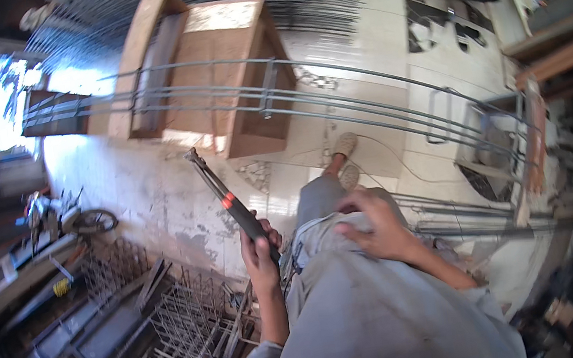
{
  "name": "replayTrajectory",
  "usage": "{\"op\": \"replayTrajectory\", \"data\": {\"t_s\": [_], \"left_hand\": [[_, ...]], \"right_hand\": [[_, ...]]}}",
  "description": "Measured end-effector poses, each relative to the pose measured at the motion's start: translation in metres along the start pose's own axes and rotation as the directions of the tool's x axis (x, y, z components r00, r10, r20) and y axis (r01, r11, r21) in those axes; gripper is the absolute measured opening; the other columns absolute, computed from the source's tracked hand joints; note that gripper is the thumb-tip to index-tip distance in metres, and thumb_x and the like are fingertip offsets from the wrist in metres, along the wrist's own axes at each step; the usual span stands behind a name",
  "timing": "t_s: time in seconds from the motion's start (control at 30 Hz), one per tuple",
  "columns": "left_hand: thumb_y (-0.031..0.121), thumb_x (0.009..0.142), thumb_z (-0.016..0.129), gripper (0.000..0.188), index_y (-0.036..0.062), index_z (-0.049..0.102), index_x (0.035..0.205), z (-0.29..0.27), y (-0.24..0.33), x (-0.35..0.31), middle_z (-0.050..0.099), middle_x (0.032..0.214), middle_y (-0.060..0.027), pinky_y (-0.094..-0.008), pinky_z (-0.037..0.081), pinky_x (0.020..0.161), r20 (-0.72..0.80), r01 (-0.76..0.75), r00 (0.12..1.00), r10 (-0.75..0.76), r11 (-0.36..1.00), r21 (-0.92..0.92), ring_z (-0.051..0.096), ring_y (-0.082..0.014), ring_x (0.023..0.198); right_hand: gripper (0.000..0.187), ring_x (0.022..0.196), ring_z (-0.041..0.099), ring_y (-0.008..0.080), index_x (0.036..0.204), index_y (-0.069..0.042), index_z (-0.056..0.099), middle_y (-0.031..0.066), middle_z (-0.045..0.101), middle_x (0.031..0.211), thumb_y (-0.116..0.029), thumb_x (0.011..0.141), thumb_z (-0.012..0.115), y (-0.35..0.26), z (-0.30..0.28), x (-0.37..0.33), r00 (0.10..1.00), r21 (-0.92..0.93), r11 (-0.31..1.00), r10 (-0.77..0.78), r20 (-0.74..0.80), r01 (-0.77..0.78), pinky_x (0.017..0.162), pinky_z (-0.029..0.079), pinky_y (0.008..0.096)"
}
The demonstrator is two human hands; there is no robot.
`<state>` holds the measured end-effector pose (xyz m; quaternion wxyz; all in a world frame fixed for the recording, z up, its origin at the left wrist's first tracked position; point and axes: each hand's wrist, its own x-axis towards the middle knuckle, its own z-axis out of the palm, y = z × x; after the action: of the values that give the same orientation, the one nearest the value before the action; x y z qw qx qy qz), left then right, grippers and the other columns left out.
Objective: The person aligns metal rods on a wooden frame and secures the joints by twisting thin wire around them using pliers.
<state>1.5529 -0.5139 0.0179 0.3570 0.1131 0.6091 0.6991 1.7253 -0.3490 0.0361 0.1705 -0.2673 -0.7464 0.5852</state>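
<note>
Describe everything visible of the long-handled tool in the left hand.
The long-handled tool has a dark handle, bright orange bands around its middle, and slim, metal-looking bars lying close together that lead to a small, dull head. It slants up and leftward in the picture, its head away from the person's body. The left hand wraps the handle's lower end; nothing else visibly touches it. The head's finer detail is too small to tell.
</note>
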Motion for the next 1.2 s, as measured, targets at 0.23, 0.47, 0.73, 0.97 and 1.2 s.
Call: {"op": "replayTrajectory", "data": {"t_s": [0.23, 0.47, 0.73, 0.97, 1.2], "left_hand": [[0.048, 0.091, 0.061, 0.090, -0.0047, 0.016, 0.149, 0.094, -0.002, -0.009, 0.032, 0.147, -0.0232, -0.0419, 0.031, 0.110, 0.622, -0.262, 0.782, -0.037, 0.887, 0.382, 0.040, -0.0341, 0.132], [0.030, 0.093, 0.059, 0.073, -0.0014, 0.024, 0.149, 0.207, 0.019, 0.037, 0.051, 0.124, -0.0238, -0.0478, 0.040, 0.102, 0.988, -0.799, 0.106, -0.115, 0.581, 0.153, 0.052, -0.0391, 0.112], [0.027, 0.090, 0.062, 0.047, 0.0024, 0.053, 0.130, 0.267, 0.021, 0.155, 0.062, 0.105, -0.0180, -0.0422, 0.047, 0.089, 0.973, -0.832, 0.230, -0.036, 0.512, 0.215, 0.058, -0.0347, 0.101], [0.023, 0.087, 0.064, 0.045, 0.0040, 0.054, 0.127, 0.340, -0.052, 0.222, 0.063, 0.108, -0.0184, -0.0458, 0.050, 0.085, 0.956, -0.904, 0.140, -0.256, 0.361, 0.229, 0.062, -0.0373, 0.097], [0.011, 0.082, 0.064, 0.031, 0.0033, 0.065, 0.111, 0.357, -0.090, 0.230, 0.068, 0.087, -0.0208, -0.0467, 0.053, 0.076, 0.947, -0.784, 0.092, -0.308, 0.564, 0.259, 0.066, -0.0389, 0.085]], "right_hand": [[0.036, 0.092, 0.052, 0.0232, 0.109, 0.001, 0.048, 0.0127, 0.048, 0.103, -0.025, 0.091, 0.066, -0.022, -0.015, -0.003, 0.955, 0.126, 0.987, -0.057, -0.292, 0.098, 0.080, 0.045, 0.0352], [0.019, 0.070, 0.051, 0.0123, 0.099, -0.002, 0.051, 0.0016, 0.051, 0.081, -0.017, 0.095, 0.061, -0.034, -0.114, -0.058, 0.775, 0.125, 0.954, 0.294, -0.559, -0.272, 0.064, 0.045, 0.0279], [0.015, 0.066, 0.058, 0.0104, 0.093, 0.001, 0.058, 0.0050, 0.061, 0.073, -0.011, 0.090, 0.066, -0.086, -0.226, -0.084, 0.702, 0.072, 0.796, 0.569, -0.428, -0.601, 0.061, 0.048, 0.0264], [0.020, 0.084, 0.059, 0.0350, 0.090, -0.002, 0.066, 0.0175, 0.060, 0.070, -0.020, 0.081, 0.070, -0.112, -0.304, 0.027, 0.826, -0.837, 0.364, 0.538, -0.169, -0.408, 0.082, 0.044, 0.0464], [0.029, 0.105, 0.059, 0.0371, 0.102, -0.006, 0.070, 0.0196, 0.067, 0.083, -0.025, 0.081, 0.067, -0.094, -0.331, 0.098, 0.659, -0.925, 0.218, 0.750, -0.046, -0.312, 0.106, 0.036, 0.0511]]}}
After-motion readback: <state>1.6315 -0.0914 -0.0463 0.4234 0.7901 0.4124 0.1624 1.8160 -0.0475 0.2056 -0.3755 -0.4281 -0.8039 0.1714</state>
